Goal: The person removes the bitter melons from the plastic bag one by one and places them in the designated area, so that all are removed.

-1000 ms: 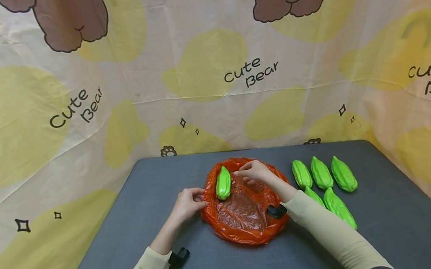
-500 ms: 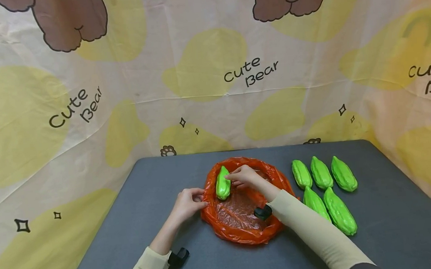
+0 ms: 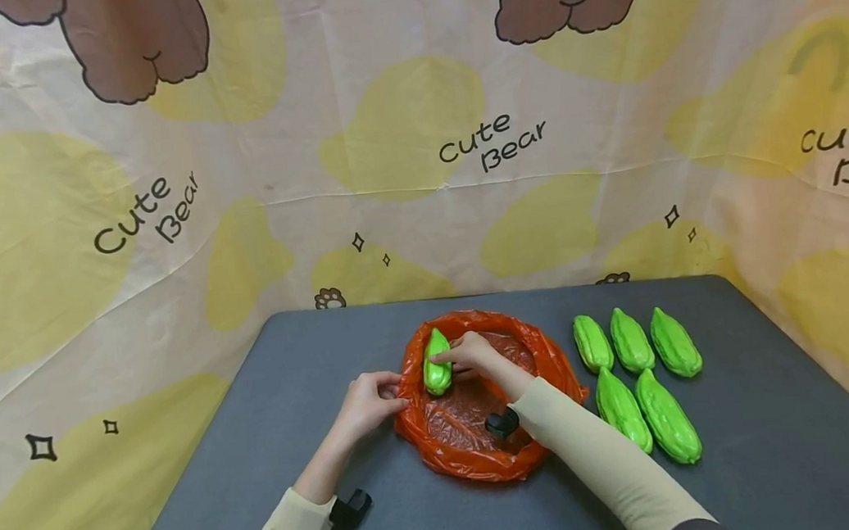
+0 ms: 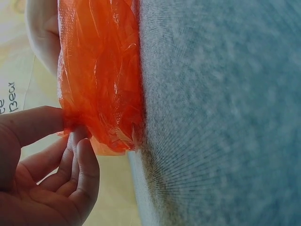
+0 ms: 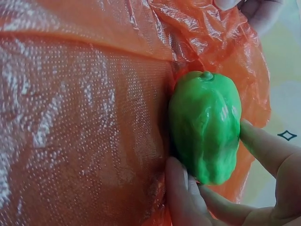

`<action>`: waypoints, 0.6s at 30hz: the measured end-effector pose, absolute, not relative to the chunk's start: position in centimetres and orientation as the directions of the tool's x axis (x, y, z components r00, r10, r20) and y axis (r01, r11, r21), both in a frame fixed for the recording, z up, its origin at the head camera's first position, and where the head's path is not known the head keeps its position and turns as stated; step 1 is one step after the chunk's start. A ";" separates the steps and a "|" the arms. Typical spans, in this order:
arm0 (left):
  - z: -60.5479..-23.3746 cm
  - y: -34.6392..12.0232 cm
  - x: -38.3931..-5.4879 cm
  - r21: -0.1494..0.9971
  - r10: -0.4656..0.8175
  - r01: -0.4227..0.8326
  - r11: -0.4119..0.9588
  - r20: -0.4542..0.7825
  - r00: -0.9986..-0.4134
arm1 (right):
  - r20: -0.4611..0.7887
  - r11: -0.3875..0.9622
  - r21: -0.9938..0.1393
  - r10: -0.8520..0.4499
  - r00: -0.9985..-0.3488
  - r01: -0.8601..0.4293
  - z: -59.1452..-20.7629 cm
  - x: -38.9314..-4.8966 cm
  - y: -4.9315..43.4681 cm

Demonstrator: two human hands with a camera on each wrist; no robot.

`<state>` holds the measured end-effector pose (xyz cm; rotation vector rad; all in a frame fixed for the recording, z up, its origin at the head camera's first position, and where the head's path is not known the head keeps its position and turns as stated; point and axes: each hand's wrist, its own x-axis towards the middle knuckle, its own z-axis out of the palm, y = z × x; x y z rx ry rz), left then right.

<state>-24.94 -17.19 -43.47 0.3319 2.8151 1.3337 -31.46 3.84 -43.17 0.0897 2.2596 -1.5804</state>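
An orange-red plastic bag [image 3: 468,463] lies on the dark table with its rim rolled down into a ring. Inside, along the left wall, lies a ridged green bitter melon [image 3: 437,379]. My right hand [image 3: 475,355] reaches into the bag and pinches this bitter melon [image 5: 207,127], thumb on one side and fingers on the other in the right wrist view. At the bag's left edge, my left hand [image 3: 367,400] pinches the plastic rim between thumb and fingers. The left wrist view shows this hand [image 4: 51,165] holding a fold of the bag [image 4: 101,80].
Right of the bag, several more green bitter melons [image 3: 631,341] lie in two rows on the grey table [image 3: 312,347]. My right forearm passes over the bag's near right side. A printed cloth [image 3: 402,160] hangs behind the table.
My right hand has moved left and slightly down inside the bag, from beside the bitter melon onto it, and now grips it. The left hand has stayed on the rim.
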 end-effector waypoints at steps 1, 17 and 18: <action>-43.5 -17.2 -24.9 0.767 0.196 0.188 0.614 0.082 -0.977 | -0.346 0.357 -0.893 -0.158 -0.925 0.273 -43.2 -31.5 3.8; -43.5 -17.2 -24.9 0.773 0.188 0.178 0.609 0.078 -0.979 | -0.372 0.266 -0.909 -0.176 -0.911 0.320 -43.6 -31.4 3.7; -43.5 -17.2 -24.9 0.773 0.187 0.179 0.608 0.079 -0.979 | -0.371 0.266 -0.910 -0.177 -0.912 0.319 -43.6 -31.4 3.8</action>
